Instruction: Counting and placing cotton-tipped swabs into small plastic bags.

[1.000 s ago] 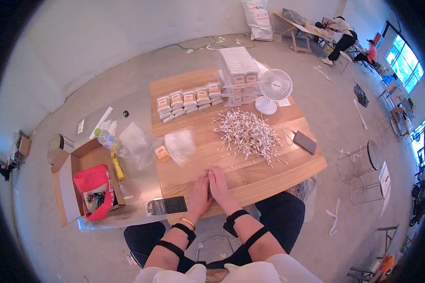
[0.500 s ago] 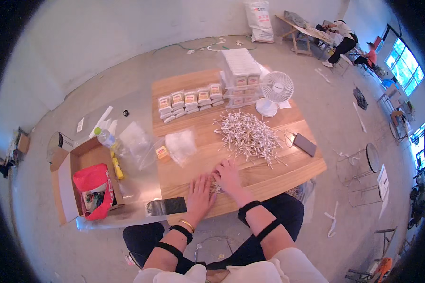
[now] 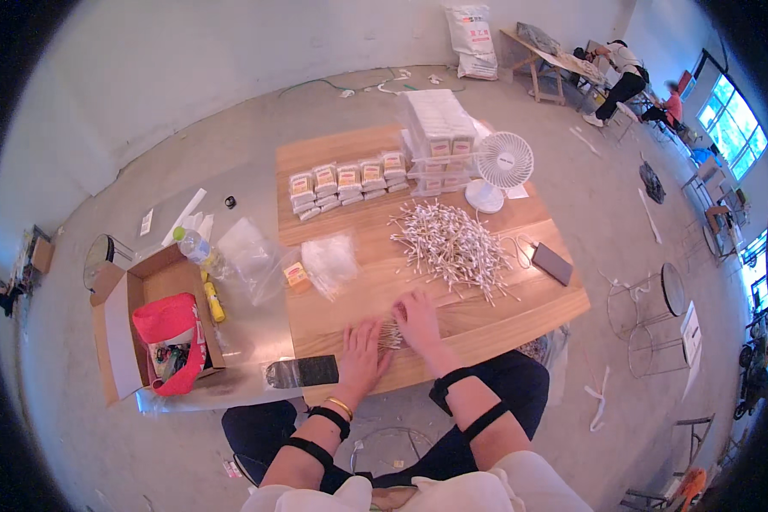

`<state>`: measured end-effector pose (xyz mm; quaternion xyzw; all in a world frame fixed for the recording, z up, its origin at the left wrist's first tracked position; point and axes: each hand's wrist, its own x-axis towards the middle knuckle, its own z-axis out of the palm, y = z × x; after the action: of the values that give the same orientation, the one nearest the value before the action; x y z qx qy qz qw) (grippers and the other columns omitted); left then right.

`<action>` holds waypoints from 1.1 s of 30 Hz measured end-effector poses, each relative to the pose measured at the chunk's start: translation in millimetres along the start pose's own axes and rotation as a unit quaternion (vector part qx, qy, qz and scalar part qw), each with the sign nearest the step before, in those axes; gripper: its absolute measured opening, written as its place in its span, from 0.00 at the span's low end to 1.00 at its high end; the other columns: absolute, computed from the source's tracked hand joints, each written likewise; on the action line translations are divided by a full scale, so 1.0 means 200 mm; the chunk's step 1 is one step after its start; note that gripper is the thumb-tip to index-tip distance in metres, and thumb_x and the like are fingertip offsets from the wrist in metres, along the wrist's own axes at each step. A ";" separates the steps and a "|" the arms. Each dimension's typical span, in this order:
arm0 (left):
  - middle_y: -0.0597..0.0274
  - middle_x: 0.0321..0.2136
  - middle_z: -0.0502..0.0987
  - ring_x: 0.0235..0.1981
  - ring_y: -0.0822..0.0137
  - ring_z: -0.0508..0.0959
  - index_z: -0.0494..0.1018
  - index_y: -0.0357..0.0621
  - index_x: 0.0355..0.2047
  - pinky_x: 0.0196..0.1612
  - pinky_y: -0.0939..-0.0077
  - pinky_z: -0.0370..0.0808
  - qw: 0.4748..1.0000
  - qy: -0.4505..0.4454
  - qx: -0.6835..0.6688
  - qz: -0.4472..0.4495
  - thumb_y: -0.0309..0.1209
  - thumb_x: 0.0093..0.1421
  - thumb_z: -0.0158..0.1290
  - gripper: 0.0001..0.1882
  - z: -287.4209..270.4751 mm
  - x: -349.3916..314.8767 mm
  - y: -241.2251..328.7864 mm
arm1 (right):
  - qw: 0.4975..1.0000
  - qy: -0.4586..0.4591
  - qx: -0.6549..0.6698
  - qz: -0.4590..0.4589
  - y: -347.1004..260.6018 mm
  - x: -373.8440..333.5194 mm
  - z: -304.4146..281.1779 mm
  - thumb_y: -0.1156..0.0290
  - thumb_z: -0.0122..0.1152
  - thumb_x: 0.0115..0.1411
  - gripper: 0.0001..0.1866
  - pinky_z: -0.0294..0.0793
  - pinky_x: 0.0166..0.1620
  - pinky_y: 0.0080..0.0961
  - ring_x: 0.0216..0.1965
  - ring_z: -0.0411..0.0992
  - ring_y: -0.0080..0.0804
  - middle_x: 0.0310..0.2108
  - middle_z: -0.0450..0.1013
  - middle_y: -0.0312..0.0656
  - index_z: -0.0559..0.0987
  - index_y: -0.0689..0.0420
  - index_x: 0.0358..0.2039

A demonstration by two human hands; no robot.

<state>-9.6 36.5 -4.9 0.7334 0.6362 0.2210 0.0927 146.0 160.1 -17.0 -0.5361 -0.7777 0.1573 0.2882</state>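
Observation:
A small bundle of cotton swabs lies on the wooden table near its front edge, between my hands. My left hand lies along the bundle's left side, fingers stretched out and thumb partly hidden. At the bundle's right, my right hand has its fingers apart and lightly bent, the tips close to the swabs. Whether those tips touch the swabs I cannot tell. Beyond my right hand spreads a large loose heap of cotton swabs. Left of the heap are a stack of clear plastic bags and a small labelled card.
Packed swab packets line the far side beside a wrapped stack of packs. A white fan and a power bank stand right. At left are an open carton, a bottle and a dark flat object.
My right hand has shifted slightly to the right, showing more of the swab bundle. My left hand has stayed almost in place. The view has tilted a little.

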 end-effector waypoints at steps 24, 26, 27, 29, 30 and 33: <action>0.44 0.68 0.62 0.72 0.46 0.58 0.56 0.33 0.69 0.76 0.46 0.49 0.999 0.002 -0.038 -0.025 0.45 0.59 0.63 0.46 -0.02 0.00 -0.02 | 0.976 0.022 0.216 -0.012 -0.24 -0.17 0.08 0.72 0.52 0.68 0.10 0.71 0.56 0.43 0.52 0.72 0.50 0.46 0.74 0.51 0.79 0.60 0.46; 0.45 0.68 0.62 0.72 0.46 0.59 0.56 0.33 0.69 0.76 0.46 0.49 0.999 -0.010 -0.046 -0.026 0.46 0.60 0.62 0.46 -0.03 0.00 -0.02 | 0.969 0.022 0.245 -0.006 -0.27 -0.17 0.10 0.73 0.50 0.69 0.11 0.71 0.56 0.43 0.52 0.72 0.50 0.47 0.74 0.52 0.79 0.60 0.47; 0.44 0.67 0.62 0.72 0.46 0.59 0.56 0.32 0.69 0.76 0.45 0.49 0.998 -0.013 -0.049 -0.023 0.47 0.61 0.61 0.46 -0.03 0.01 -0.02 | 0.966 0.033 0.256 0.010 -0.28 -0.15 0.11 0.73 0.49 0.70 0.11 0.72 0.56 0.43 0.52 0.72 0.51 0.47 0.74 0.52 0.78 0.60 0.47; 0.43 0.68 0.61 0.72 0.45 0.58 0.55 0.31 0.69 0.76 0.44 0.48 0.999 -0.020 -0.019 -0.028 0.50 0.63 0.59 0.46 0.00 -0.01 -0.04 | 0.962 0.050 0.266 0.045 -0.29 -0.14 0.09 0.73 0.48 0.70 0.11 0.71 0.56 0.43 0.51 0.72 0.52 0.48 0.73 0.51 0.78 0.59 0.47; 0.42 0.69 0.60 0.73 0.44 0.57 0.54 0.31 0.70 0.76 0.44 0.47 0.999 -0.026 0.015 -0.031 0.52 0.63 0.57 0.47 0.01 -0.02 -0.05 | 0.961 0.062 0.262 0.066 -0.26 -0.15 0.05 0.74 0.48 0.70 0.11 0.71 0.57 0.43 0.51 0.71 0.52 0.48 0.73 0.51 0.78 0.59 0.48; 0.39 0.71 0.56 0.75 0.44 0.53 0.51 0.29 0.72 0.76 0.43 0.45 0.996 -0.028 0.084 -0.032 0.56 0.65 0.53 0.49 0.02 -0.02 0.01 | 0.971 0.104 0.208 0.062 -0.15 -0.19 -0.11 0.75 0.49 0.70 0.10 0.70 0.56 0.44 0.50 0.71 0.53 0.48 0.73 0.51 0.77 0.60 0.47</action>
<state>-6.8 32.0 -7.9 0.7240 0.6726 0.1425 0.0554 146.7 111.8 5.5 -0.5251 -0.6587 0.2770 0.4623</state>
